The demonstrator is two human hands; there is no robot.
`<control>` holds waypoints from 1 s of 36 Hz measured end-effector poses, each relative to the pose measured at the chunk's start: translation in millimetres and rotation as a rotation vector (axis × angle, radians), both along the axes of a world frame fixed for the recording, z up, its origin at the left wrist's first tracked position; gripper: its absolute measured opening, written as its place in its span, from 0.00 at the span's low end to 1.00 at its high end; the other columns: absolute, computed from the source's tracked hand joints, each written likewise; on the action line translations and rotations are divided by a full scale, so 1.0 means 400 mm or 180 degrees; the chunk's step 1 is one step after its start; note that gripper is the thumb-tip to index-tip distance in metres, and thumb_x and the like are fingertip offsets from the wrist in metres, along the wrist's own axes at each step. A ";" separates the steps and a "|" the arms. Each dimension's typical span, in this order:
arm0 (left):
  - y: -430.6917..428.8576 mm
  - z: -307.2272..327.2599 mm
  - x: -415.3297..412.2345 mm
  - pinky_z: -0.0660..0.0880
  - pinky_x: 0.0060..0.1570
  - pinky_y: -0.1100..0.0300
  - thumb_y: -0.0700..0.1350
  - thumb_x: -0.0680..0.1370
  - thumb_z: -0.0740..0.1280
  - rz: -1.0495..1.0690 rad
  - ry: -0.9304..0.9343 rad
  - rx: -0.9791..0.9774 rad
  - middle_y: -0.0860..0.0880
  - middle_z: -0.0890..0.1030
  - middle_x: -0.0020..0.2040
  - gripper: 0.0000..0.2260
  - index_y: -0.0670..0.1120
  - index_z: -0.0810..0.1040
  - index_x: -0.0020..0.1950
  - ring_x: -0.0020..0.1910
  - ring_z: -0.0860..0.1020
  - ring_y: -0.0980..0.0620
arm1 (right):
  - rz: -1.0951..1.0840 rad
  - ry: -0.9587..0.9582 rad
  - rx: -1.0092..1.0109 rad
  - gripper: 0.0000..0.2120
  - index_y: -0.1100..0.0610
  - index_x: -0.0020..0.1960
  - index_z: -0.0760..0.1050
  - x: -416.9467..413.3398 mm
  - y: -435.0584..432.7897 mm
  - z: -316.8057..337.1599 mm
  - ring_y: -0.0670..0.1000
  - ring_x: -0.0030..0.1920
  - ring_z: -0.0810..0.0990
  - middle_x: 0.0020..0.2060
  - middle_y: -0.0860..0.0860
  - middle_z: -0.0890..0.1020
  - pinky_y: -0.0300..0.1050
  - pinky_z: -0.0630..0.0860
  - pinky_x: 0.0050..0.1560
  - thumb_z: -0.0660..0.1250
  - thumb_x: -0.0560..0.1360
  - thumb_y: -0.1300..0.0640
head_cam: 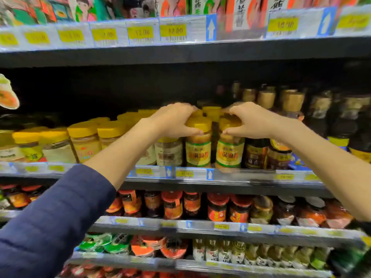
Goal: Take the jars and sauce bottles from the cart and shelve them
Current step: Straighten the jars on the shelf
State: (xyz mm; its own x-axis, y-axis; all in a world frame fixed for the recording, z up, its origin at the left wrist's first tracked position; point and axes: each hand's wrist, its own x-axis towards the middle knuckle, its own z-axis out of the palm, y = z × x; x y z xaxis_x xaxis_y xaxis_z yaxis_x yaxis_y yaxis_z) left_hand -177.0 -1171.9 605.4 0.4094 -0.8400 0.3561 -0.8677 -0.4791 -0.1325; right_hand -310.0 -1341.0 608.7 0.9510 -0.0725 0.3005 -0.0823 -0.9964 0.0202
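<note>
- Jars with yellow lids: two are standing side by side at the shelf's [230, 175] front edge, centre frame.
- Left hand [172, 119] is gripping the left jar [198, 145] by its lid, fingers [192, 132] clenched around it.
- Right hand [251, 119], at 3 o'clock of the left, is clasping the right jar [229, 151] likewise.
</note>
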 end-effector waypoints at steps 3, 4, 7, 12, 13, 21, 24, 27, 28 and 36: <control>-0.017 0.001 0.020 0.70 0.60 0.50 0.67 0.71 0.62 -0.0028 0.0022 0.0104 0.47 0.70 0.70 0.36 0.48 0.64 0.72 0.67 0.70 0.45 | -0.0203 -0.0002 0.0140 0.30 0.61 0.63 0.72 0.011 -0.009 -0.001 0.57 0.58 0.76 0.59 0.58 0.77 0.55 0.75 0.58 0.66 0.70 0.41; -0.022 0.000 0.027 0.69 0.60 0.50 0.69 0.70 0.61 -0.0015 0.0052 0.0131 0.46 0.70 0.70 0.37 0.48 0.64 0.72 0.66 0.70 0.44 | -0.0274 0.0018 0.0194 0.30 0.61 0.62 0.73 0.016 -0.011 -0.002 0.57 0.58 0.76 0.59 0.58 0.78 0.56 0.76 0.57 0.66 0.70 0.41; -0.035 -0.006 0.045 0.70 0.58 0.50 0.71 0.69 0.59 0.0029 0.0213 0.0157 0.45 0.72 0.68 0.37 0.50 0.67 0.71 0.65 0.71 0.43 | -0.0426 0.0050 0.0322 0.29 0.61 0.61 0.74 0.031 -0.014 -0.007 0.56 0.53 0.79 0.54 0.57 0.80 0.54 0.78 0.53 0.66 0.71 0.40; -0.043 -0.011 0.058 0.73 0.55 0.51 0.72 0.68 0.60 -0.0074 0.0437 0.0056 0.46 0.75 0.62 0.35 0.48 0.73 0.64 0.60 0.73 0.44 | -0.0703 0.0087 0.0060 0.21 0.58 0.41 0.70 0.045 -0.009 -0.017 0.52 0.36 0.72 0.33 0.49 0.70 0.41 0.65 0.30 0.65 0.71 0.38; -0.043 -0.011 0.060 0.73 0.56 0.50 0.72 0.67 0.60 -0.0077 0.0464 0.0063 0.46 0.74 0.63 0.36 0.48 0.73 0.65 0.60 0.73 0.44 | -0.0715 0.0062 -0.0001 0.21 0.56 0.37 0.67 0.047 -0.007 -0.020 0.50 0.34 0.70 0.32 0.48 0.69 0.40 0.62 0.29 0.65 0.71 0.38; -0.041 -0.011 0.059 0.74 0.55 0.52 0.72 0.67 0.60 -0.0121 0.0587 0.0076 0.46 0.74 0.63 0.37 0.48 0.71 0.67 0.60 0.73 0.46 | -0.0565 0.0053 -0.0161 0.20 0.57 0.39 0.69 0.053 -0.016 -0.030 0.47 0.32 0.68 0.32 0.49 0.70 0.40 0.62 0.29 0.64 0.72 0.39; -0.036 -0.013 0.049 0.71 0.56 0.53 0.69 0.69 0.60 -0.0145 0.0577 0.0068 0.46 0.73 0.65 0.36 0.47 0.70 0.68 0.62 0.71 0.46 | -0.0468 0.0097 -0.0042 0.24 0.60 0.50 0.75 0.057 -0.028 -0.029 0.52 0.38 0.74 0.40 0.53 0.77 0.43 0.71 0.36 0.65 0.71 0.38; -0.029 -0.008 0.041 0.68 0.60 0.54 0.67 0.71 0.61 -0.0217 0.0600 0.0068 0.46 0.70 0.68 0.34 0.47 0.68 0.70 0.66 0.68 0.46 | -0.0470 0.0167 0.0052 0.31 0.60 0.59 0.74 0.061 -0.041 -0.027 0.54 0.47 0.77 0.49 0.56 0.80 0.50 0.78 0.46 0.65 0.69 0.36; -0.027 -0.007 0.040 0.67 0.60 0.54 0.67 0.71 0.61 -0.0239 0.0606 0.0082 0.47 0.70 0.69 0.34 0.47 0.67 0.71 0.67 0.67 0.46 | -0.0479 0.0194 0.0076 0.33 0.60 0.61 0.73 0.062 -0.043 -0.026 0.54 0.49 0.77 0.52 0.56 0.80 0.51 0.79 0.49 0.65 0.68 0.35; -0.026 -0.010 0.038 0.67 0.59 0.55 0.66 0.71 0.62 -0.0214 0.0662 0.0126 0.46 0.71 0.67 0.34 0.47 0.68 0.70 0.66 0.67 0.46 | -0.0261 0.0328 0.0391 0.34 0.53 0.69 0.68 0.050 -0.033 -0.004 0.55 0.63 0.71 0.65 0.53 0.74 0.48 0.74 0.59 0.69 0.68 0.40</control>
State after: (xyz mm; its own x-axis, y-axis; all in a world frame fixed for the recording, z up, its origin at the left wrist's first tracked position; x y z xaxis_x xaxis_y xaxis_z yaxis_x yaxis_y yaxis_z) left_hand -161.9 -1182.1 601.3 0.4133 -0.8794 0.2362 -0.9081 -0.4173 0.0352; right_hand -290.0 -1354.2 607.0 0.9657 -0.1813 0.1859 -0.1673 -0.9819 -0.0888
